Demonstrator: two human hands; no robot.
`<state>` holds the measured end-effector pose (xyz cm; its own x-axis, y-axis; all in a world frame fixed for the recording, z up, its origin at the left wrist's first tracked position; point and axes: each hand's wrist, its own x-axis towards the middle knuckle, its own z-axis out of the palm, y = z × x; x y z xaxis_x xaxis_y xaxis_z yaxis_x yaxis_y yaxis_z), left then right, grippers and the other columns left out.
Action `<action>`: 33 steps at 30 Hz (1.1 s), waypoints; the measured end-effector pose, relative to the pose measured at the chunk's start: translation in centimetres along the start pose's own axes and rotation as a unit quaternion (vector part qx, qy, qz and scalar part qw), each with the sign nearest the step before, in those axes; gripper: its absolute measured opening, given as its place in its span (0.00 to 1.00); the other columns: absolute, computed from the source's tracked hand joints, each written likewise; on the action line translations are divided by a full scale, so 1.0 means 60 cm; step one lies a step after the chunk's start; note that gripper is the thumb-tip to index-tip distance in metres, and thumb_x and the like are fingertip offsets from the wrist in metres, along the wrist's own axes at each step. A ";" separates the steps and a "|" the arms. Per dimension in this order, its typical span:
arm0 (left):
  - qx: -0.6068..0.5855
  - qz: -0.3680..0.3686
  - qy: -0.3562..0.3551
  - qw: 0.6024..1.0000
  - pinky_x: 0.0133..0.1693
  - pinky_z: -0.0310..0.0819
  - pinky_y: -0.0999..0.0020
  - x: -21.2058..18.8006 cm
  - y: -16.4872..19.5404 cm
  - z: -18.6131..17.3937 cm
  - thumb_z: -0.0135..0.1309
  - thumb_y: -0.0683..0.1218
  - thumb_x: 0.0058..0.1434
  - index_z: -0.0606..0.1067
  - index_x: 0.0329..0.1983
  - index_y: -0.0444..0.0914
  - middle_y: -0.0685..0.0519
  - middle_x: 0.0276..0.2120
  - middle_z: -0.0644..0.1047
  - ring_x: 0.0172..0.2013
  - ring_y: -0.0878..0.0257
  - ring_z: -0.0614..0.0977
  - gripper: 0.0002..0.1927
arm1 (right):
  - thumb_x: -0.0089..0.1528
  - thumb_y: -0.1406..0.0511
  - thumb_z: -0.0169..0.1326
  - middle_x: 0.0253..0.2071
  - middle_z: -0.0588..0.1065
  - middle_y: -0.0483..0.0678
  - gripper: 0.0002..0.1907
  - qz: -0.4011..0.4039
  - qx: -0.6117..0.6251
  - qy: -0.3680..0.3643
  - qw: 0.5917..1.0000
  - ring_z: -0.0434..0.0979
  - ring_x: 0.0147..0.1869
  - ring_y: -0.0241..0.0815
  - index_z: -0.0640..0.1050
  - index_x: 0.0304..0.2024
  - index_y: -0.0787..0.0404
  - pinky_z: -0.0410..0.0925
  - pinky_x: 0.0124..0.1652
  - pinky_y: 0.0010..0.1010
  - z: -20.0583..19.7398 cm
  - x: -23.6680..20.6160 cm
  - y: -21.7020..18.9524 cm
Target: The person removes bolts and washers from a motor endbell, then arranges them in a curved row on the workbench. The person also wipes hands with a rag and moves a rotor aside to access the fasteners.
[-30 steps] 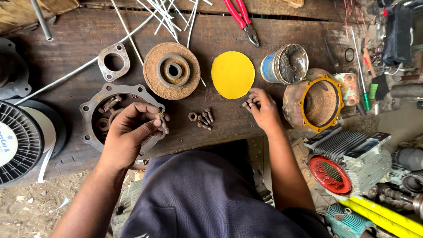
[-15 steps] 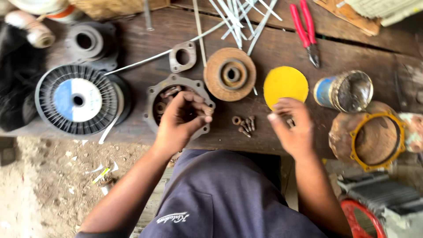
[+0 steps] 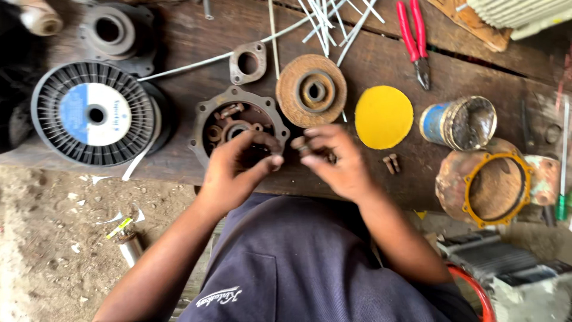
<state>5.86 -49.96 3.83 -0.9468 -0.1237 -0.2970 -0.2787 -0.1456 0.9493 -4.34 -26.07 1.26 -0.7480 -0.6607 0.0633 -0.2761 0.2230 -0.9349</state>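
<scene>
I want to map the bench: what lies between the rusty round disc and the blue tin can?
In the head view, a flat yellow disc lies on the wooden bench between the rusty round disc and the blue tin can. It touches neither.

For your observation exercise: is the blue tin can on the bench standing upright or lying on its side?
Lying on its side: the blue tin can shows its open mouth sideways, toward the right.
</scene>
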 end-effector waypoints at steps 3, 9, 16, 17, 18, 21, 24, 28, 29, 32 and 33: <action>0.026 -0.005 0.036 0.999 0.40 0.79 0.72 -0.002 0.005 -0.023 0.62 0.40 0.62 0.76 0.46 0.34 0.54 0.35 0.81 0.36 0.70 0.82 0.11 | 0.62 0.72 0.61 0.48 0.82 0.49 0.19 0.152 -0.018 0.067 0.986 0.82 0.50 0.36 0.73 0.55 0.64 0.75 0.49 0.28 -0.068 -0.038 0.051; 0.039 0.031 0.111 0.993 0.43 0.81 0.72 -0.005 0.006 -0.085 0.60 0.41 0.65 0.76 0.49 0.33 0.52 0.41 0.82 0.40 0.69 0.84 0.12 | 0.59 0.70 0.64 0.39 0.82 0.51 0.19 0.204 -0.209 0.098 0.951 0.83 0.41 0.40 0.75 0.51 0.65 0.75 0.42 0.31 -0.084 -0.109 0.111; 0.226 0.074 0.184 0.954 0.40 0.79 0.69 -0.019 0.011 -0.117 0.59 0.37 0.63 0.76 0.48 0.33 0.48 0.42 0.82 0.39 0.61 0.86 0.11 | 0.55 0.67 0.67 0.35 0.80 0.50 0.21 0.241 -0.254 0.054 0.935 0.80 0.34 0.43 0.76 0.48 0.63 0.72 0.35 0.33 -0.057 -0.111 0.096; 0.240 0.091 0.181 0.949 0.41 0.80 0.68 -0.022 0.010 -0.119 0.58 0.36 0.62 0.76 0.48 0.33 0.48 0.42 0.81 0.40 0.60 0.86 0.11 | 0.55 0.67 0.67 0.36 0.80 0.50 0.19 0.221 -0.262 0.055 0.938 0.80 0.34 0.43 0.77 0.46 0.62 0.72 0.35 0.33 -0.060 -0.104 0.089; 0.252 0.109 0.177 0.945 0.42 0.81 0.67 -0.023 0.007 -0.118 0.57 0.35 0.61 0.76 0.48 0.33 0.47 0.43 0.80 0.41 0.59 0.86 0.12 | 0.56 0.67 0.67 0.36 0.79 0.50 0.17 0.201 -0.271 0.056 0.940 0.80 0.34 0.43 0.77 0.45 0.62 0.72 0.36 0.33 -0.065 -0.095 0.081; 0.272 0.119 0.174 0.939 0.42 0.82 0.65 -0.027 0.000 -0.117 0.56 0.35 0.61 0.76 0.48 0.33 0.47 0.43 0.79 0.41 0.57 0.86 0.12 | 0.57 0.67 0.66 0.37 0.78 0.49 0.15 0.137 -0.274 0.061 0.950 0.78 0.35 0.43 0.78 0.44 0.62 0.72 0.37 0.32 -0.058 -0.056 0.054; 0.338 0.091 0.176 0.920 0.40 0.80 0.62 -0.027 -0.008 -0.110 0.59 0.39 0.61 0.77 0.47 0.36 0.48 0.42 0.79 0.39 0.55 0.85 0.10 | 0.59 0.65 0.66 0.40 0.78 0.48 0.16 0.092 -0.249 0.014 0.964 0.79 0.38 0.41 0.79 0.48 0.60 0.73 0.38 0.32 -0.034 -0.007 0.018; 0.413 0.070 0.172 0.892 0.37 0.77 0.58 -0.024 -0.015 -0.102 0.61 0.44 0.60 0.78 0.46 0.38 0.49 0.41 0.80 0.36 0.51 0.83 0.12 | 0.58 0.62 0.65 0.44 0.77 0.50 0.21 0.056 -0.278 -0.089 0.955 0.79 0.44 0.47 0.79 0.53 0.57 0.74 0.41 0.38 0.038 0.075 -0.003; 0.409 0.072 0.173 0.893 0.37 0.77 0.58 -0.024 -0.016 -0.101 0.61 0.45 0.60 0.78 0.46 0.39 0.49 0.40 0.80 0.36 0.51 0.83 0.12 | 0.58 0.62 0.65 0.45 0.76 0.52 0.22 0.030 -0.306 -0.105 0.946 0.78 0.46 0.51 0.79 0.54 0.57 0.72 0.43 0.41 0.053 0.094 -0.002; 0.400 0.070 0.173 0.897 0.37 0.77 0.57 -0.028 -0.022 -0.098 0.60 0.45 0.61 0.77 0.45 0.39 0.50 0.39 0.79 0.35 0.51 0.83 0.11 | 0.59 0.63 0.62 0.45 0.74 0.54 0.22 0.024 -0.332 -0.140 0.933 0.77 0.50 0.56 0.79 0.56 0.57 0.71 0.47 0.45 0.077 0.124 0.003; 0.398 0.066 0.172 0.899 0.36 0.76 0.57 -0.030 -0.023 -0.098 0.60 0.45 0.60 0.77 0.45 0.40 0.50 0.39 0.79 0.34 0.51 0.83 0.11 | 0.59 0.63 0.61 0.46 0.74 0.55 0.22 0.035 -0.331 -0.150 0.931 0.76 0.51 0.56 0.79 0.56 0.56 0.70 0.48 0.46 0.080 0.128 0.006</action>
<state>8.88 -55.33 2.43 -0.9125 -0.4046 -0.0608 -0.3241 0.6241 0.7109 -7.28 -34.51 -0.24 -0.6033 -0.7760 -0.1838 -0.6184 0.6007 -0.5067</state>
